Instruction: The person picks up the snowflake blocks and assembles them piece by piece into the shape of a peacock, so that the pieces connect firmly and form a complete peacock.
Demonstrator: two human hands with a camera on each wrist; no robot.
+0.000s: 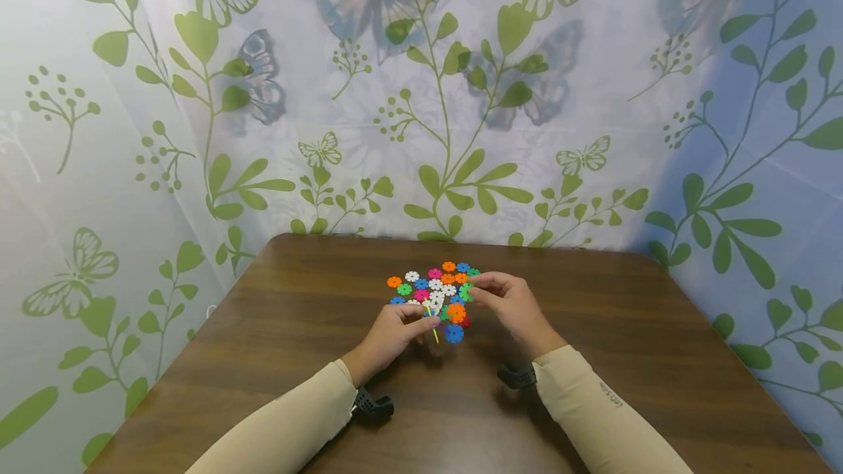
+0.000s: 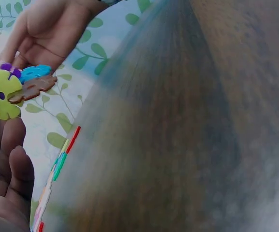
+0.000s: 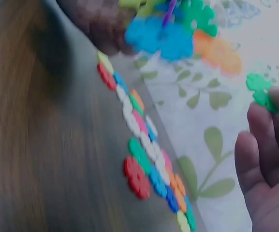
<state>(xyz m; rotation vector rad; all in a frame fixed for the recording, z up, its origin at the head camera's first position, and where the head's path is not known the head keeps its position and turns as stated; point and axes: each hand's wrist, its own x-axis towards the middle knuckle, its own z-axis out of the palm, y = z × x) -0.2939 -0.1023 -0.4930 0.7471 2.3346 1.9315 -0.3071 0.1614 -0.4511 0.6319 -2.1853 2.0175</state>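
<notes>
My left hand (image 1: 394, 331) pinches a cluster of interlocked flower-shaped plastic discs, a yellow disc (image 1: 432, 322) standing edge-on by the thumb. An orange disc (image 1: 456, 313) and a blue disc (image 1: 454, 333) stick out of its right side. In the left wrist view, a yellow disc (image 2: 3, 94) and a brown disc (image 2: 35, 89) of the cluster show above the left fingers. Held between the thumb and fingertips of my right hand (image 1: 512, 306) is a single green disc (image 3: 261, 92). It is apart from the cluster in the right wrist view.
Loose flower discs in several colours, such as a pink disc (image 1: 435, 273) and a red disc (image 3: 137, 176), lie flat on the brown wooden table (image 1: 329, 269) beyond the hands. A leaf-and-butterfly patterned curtain (image 1: 421, 93) hangs behind the table.
</notes>
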